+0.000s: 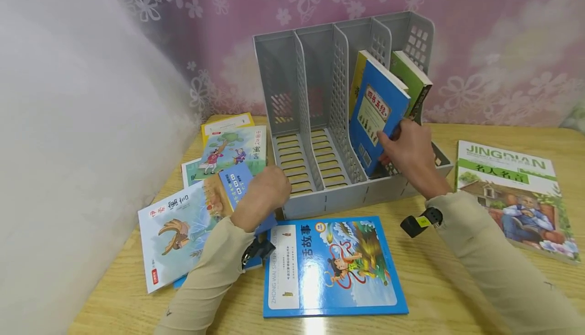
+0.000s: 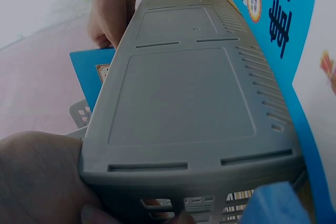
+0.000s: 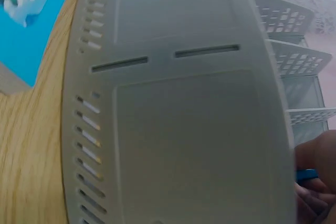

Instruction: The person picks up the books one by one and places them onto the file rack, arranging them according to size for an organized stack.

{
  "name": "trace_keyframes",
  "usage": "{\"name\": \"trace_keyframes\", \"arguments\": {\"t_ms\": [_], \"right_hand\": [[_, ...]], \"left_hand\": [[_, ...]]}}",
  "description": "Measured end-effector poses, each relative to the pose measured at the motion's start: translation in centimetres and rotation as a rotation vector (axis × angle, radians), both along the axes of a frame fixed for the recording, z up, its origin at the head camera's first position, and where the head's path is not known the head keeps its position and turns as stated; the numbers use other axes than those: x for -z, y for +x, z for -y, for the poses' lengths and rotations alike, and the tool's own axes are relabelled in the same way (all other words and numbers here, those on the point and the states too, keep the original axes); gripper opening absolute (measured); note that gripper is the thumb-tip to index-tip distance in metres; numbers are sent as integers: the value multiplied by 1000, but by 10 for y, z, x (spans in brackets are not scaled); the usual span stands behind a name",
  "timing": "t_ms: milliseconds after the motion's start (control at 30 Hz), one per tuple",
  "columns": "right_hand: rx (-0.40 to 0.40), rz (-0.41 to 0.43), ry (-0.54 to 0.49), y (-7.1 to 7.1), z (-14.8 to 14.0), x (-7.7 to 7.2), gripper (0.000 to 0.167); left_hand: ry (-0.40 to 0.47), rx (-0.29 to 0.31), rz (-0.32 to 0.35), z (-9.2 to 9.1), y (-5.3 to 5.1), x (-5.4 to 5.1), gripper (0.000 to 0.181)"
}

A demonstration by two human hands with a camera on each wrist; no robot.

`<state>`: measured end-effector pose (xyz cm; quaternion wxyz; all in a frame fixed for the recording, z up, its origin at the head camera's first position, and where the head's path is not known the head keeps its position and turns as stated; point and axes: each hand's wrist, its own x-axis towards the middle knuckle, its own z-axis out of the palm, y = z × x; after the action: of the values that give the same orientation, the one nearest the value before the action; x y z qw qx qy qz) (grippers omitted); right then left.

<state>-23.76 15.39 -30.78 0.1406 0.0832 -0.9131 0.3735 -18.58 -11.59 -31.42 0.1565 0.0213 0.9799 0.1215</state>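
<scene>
My right hand (image 1: 409,155) pinches the right edge of a blue book (image 1: 377,109), thumb on its front cover. The book leans in the third compartment of a grey file rack (image 1: 347,198), in front of a yellow book (image 1: 358,73). Beyond it, a green book (image 1: 409,78) stands in the rightmost compartment. My left hand (image 1: 265,193) grips the rack's left front corner; in the left wrist view its fingertips show by the perforated side wall, partly cut off. Only part of the right hand (image 3: 317,171) shows in the right wrist view.
A blue picture book (image 1: 338,269) lies before the rack. Several overlapping books, including a white one (image 1: 169,243) and a green one (image 1: 242,144), lie at left. Another book (image 1: 516,198) lies at right on the wooden table (image 1: 411,294). A flowered curtain (image 1: 219,20) hangs behind.
</scene>
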Motion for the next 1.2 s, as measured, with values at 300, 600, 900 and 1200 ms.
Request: {"name": "trace_keyframes", "arguments": {"t_ms": [300,600,900,1200], "right_hand": [[30,-70,-39,-8,7,11,31],[53,-59,-33,-13,7,14,46],[-2,-3,-6,-8,0,12,36],[71,-98,174,-7,-41,-6,25]], "left_hand": [[-22,-13,-3,1,0,-1,27],[12,-46,7,2,0,3,26],[6,-51,23,2,1,4,24],[34,-65,22,4,-1,3,26]]}}
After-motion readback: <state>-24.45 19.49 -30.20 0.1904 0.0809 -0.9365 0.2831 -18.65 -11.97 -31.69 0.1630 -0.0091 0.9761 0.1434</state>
